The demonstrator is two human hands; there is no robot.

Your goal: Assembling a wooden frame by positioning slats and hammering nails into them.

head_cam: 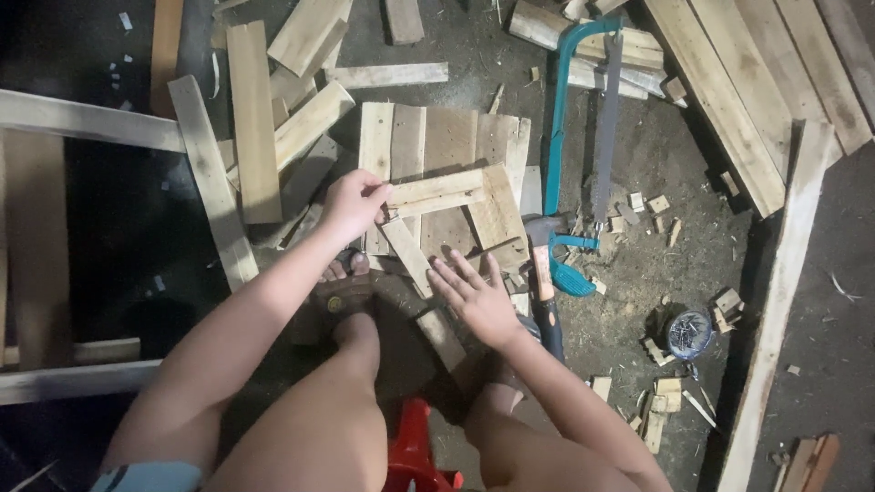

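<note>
The left hand [354,202] is pinching the end of a slat [436,193] lying across the half-built panel [447,173] on the floor. The right hand [476,293] is hovering open beside it. The hammer [544,273] is lying untouched, so nailing seems undone.

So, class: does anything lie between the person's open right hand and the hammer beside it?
Nothing visible does. The right hand hovers open over the wood pieces, and the hammer lies just to its right on the floor, its handle clear on the side that faces the hand.
</note>
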